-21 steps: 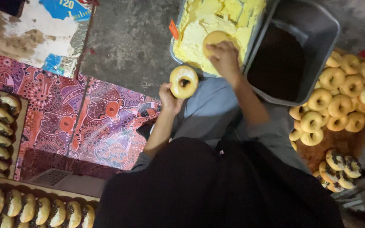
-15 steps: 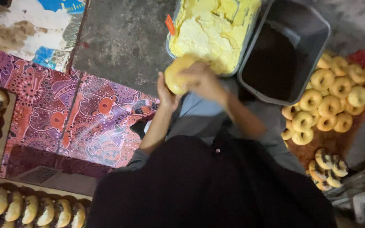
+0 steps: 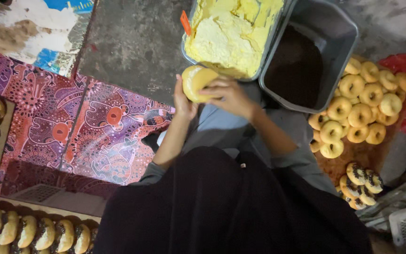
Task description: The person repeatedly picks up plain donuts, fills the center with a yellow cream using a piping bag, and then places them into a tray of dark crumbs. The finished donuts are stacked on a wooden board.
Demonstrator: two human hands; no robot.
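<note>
My left hand (image 3: 183,100) holds a ring doughnut (image 3: 196,82) upright, just in front of a grey tub of pale yellow cream (image 3: 231,35). My right hand (image 3: 231,96) presses on the doughnut's face, which is covered in yellow cream so its hole is hidden. Both forearms reach out from a dark garment over my lap.
A grey tub of dark brown sprinkles (image 3: 301,61) stands right of the cream tub. Plain doughnuts (image 3: 363,106) lie on a board at the right, with sprinkled ones (image 3: 360,183) nearer me. Filled doughnuts in rows (image 3: 34,233) sit at the lower left, on a patterned cloth (image 3: 76,127).
My right hand came back from the cream tub with yellow cream and now presses it onto the doughnut, which earlier showed its open hole in my left hand.
</note>
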